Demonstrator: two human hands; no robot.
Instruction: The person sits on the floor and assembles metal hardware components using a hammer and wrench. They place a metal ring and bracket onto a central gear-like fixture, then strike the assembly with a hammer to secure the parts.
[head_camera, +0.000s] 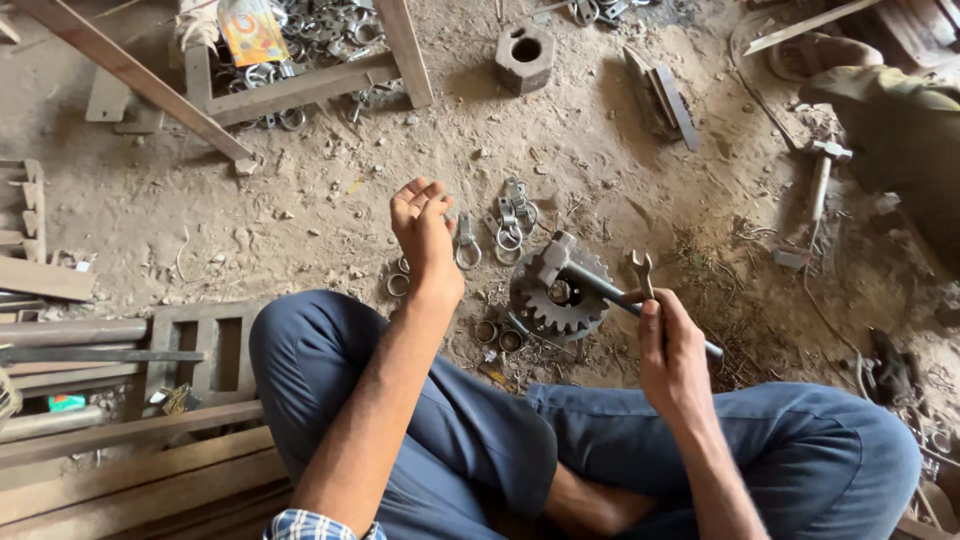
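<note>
right hand gripped spanner upright over gear for reach | left hand raised, loosely open, empty | rings on floor near gear

Dusty tan-brown dirt floor spreads across the scene. At centre right, a dark grey steel gear lies beneath a grey hammer, beside a silvery wrench. Near, blue trousers and a blue-and-white checked sleeve. Far left, an orange and yellow packet tops shiny silver rings. Far right, an olive-green sleeve.
</note>
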